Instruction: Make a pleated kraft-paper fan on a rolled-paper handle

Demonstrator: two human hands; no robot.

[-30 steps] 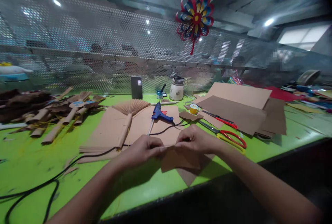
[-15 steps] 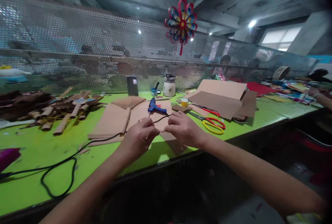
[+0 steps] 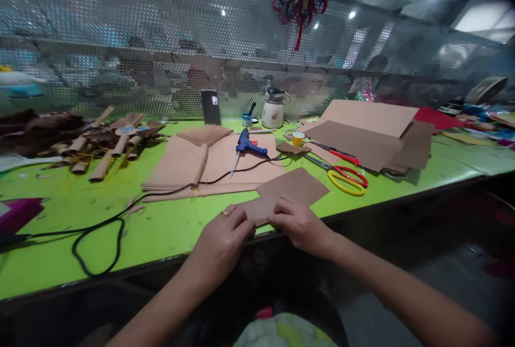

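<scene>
A sheet of brown paper (image 3: 294, 185) lies at the front edge of the green table, its near edge running between my hands. My left hand (image 3: 225, 237) is closed on the paper's near left corner, fingertips pinched together. On the near edge farther right, my right hand (image 3: 300, 224) pinches the same paper with bent fingers. Just beyond, a blue glue gun (image 3: 250, 145) rests on a stack of tan paper (image 3: 164, 167). A pleated paper fan with a rolled handle (image 3: 203, 162) lies on that stack's left part.
Scissors with red and yellow handles (image 3: 346, 181) lie to the right, near large cardboard sheets (image 3: 358, 140). A black cable (image 3: 120, 223) loops across the left side. Rolled paper handles (image 3: 102, 167) are piled at the left. A white jar (image 3: 272, 111) stands behind.
Both hands have come down toward me to the table's front edge. The brown paper now shows spread out beyond them. My view has tilted downward.
</scene>
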